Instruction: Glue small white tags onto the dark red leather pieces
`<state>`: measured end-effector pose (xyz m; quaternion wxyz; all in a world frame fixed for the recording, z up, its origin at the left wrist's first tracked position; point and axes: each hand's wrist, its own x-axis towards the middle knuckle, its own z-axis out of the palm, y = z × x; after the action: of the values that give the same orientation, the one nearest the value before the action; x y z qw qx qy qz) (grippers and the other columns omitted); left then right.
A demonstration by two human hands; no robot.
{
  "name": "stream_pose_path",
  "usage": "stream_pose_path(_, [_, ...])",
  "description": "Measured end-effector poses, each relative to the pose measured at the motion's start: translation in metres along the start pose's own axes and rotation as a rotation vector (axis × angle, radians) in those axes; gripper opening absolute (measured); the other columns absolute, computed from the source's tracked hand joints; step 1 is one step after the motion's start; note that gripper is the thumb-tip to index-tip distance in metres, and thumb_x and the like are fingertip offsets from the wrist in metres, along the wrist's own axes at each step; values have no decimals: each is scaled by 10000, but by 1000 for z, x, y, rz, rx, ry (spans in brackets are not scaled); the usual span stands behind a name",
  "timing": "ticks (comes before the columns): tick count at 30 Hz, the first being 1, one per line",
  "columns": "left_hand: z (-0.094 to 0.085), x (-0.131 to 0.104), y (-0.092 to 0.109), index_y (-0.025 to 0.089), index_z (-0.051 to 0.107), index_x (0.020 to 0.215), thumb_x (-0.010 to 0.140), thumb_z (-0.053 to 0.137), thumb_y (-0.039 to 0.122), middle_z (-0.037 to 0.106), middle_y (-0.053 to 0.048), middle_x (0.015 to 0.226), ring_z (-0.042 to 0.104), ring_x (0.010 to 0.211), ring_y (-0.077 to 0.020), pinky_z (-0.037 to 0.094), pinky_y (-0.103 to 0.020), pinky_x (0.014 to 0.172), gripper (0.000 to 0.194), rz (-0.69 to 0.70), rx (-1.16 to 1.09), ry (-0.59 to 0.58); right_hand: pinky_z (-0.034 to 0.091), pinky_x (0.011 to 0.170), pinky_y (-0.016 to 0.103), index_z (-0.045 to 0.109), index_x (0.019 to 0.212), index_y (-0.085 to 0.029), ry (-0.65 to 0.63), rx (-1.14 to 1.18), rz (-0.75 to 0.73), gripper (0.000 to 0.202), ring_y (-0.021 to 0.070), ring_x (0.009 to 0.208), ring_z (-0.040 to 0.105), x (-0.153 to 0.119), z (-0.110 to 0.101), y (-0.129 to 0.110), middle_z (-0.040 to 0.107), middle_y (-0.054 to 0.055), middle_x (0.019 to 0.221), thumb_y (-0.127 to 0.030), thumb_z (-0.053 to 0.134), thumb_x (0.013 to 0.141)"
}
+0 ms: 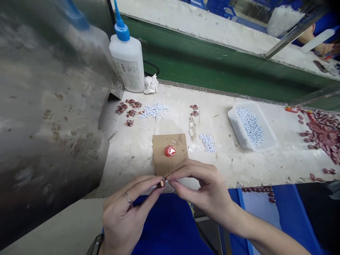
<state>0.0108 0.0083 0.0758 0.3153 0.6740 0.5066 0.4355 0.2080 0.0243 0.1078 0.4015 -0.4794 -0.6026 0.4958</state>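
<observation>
My left hand [127, 209], with a ring on one finger, pinches a small dark brown piece [161, 183] near the table's front edge. The fingertips of my right hand [204, 187] are closed at the right side of that piece; a tiny pale bit shows between them, too small to make out. Just beyond my hands lies a cardboard square [159, 141] with a round red-and-white item [170, 151] on it. Small white-and-blue pieces [208, 142] lie right of the cardboard, and more [154, 110] are spread behind it, beside several brown pieces [130, 112].
A white bottle with a blue nozzle [129, 60] and crumpled tissue [151, 84] stand at the back left, beside a metal panel [53, 106]. On the right are a plastic tub [269, 136] of small pieces and a brown heap [324, 136]. Another person's hand shows top right.
</observation>
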Motion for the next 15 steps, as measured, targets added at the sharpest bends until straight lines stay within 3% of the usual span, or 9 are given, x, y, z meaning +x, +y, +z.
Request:
stream_pose_path(7, [0,-2,-1,354,723,1065,901,727,184,772,103,1021,756,862,-77,670,-192,834,236,-29,17,0,630,731,280,772,1045,-247,-55,-84,-10,136,156,848,747,-2,0,0,778,18,963,-166,707,957])
stream_pose_path(9, [0,-2,-3,344,725,1070,881,748,171,773,104,1024,758,862,-76,665,-177,850,258,-13,25,0,643,722,286,754,1103,-228,-78,-200,-105,161,168,859,755,-4,0,1,778,49,1002,-163,664,987])
stream_pose_path(13, [0,1,-1,299,744,1035,846,773,136,779,114,1011,762,852,-63,638,-112,865,252,11,23,4,666,741,305,693,1251,-169,-91,-543,-432,285,198,912,766,-8,-1,1,780,119,1065,-91,533,1028])
stream_pose_path(15, [1,4,2,293,753,1005,846,769,130,782,113,998,763,842,-64,635,-102,859,228,-7,-3,3,674,785,315,673,1298,-171,-95,-606,-484,331,209,964,767,-9,-2,-1,780,123,1081,-70,524,1021])
